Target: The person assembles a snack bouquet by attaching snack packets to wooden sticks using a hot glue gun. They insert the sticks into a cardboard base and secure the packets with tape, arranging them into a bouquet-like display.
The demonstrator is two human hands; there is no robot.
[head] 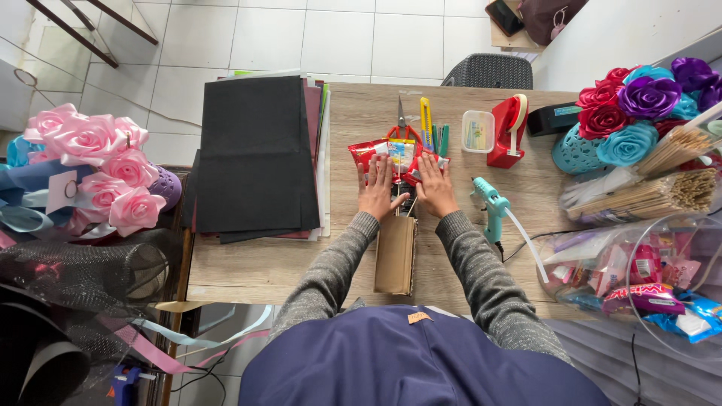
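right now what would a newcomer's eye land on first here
Probably the left hand and right hand, pressed flat on red snack packets at the middle of the wooden table. Next come the pink ribbon roses at far left and the red, purple and teal ribbon roses at upper right.

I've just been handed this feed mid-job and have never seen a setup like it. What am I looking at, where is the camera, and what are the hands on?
There is no machine here: a person works with two bare hands. The single picture comes from a camera on their head, looking straight down at a wooden table.

The left hand and right hand lie flat, pressing red snack packets above a brown cardboard piece. Neither hand grips anything.

Around them: a stack of dark paper sheets, scissors, a yellow utility knife, a red tape dispenser, a teal glue gun, pink ribbon roses and a mixed-colour rose bunch.
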